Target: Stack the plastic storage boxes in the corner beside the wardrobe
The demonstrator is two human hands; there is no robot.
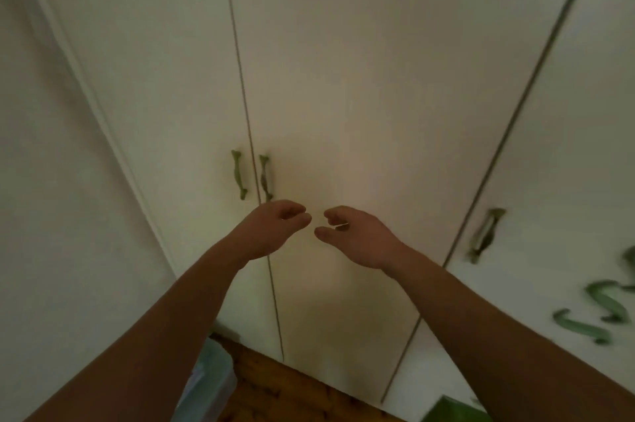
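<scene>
Both arms reach out in front of the white wardrobe [360,78]. My left hand [271,229] and my right hand [354,236] hang side by side, fingers loosely curled, holding nothing. They float near the wardrobe's middle door without touching it. A clear plastic storage box [213,377] with a pale greenish lid stands on the floor in the corner at the lower left, partly hidden by my left forearm. A corner of a green box [453,411] shows at the bottom right edge.
The wardrobe doors are closed, with green handles [252,177] at the middle seam and one [484,236] further right. More green handles [591,318] sit at the far right. A white wall [51,215] stands on the left. Wooden floor [281,390] shows below.
</scene>
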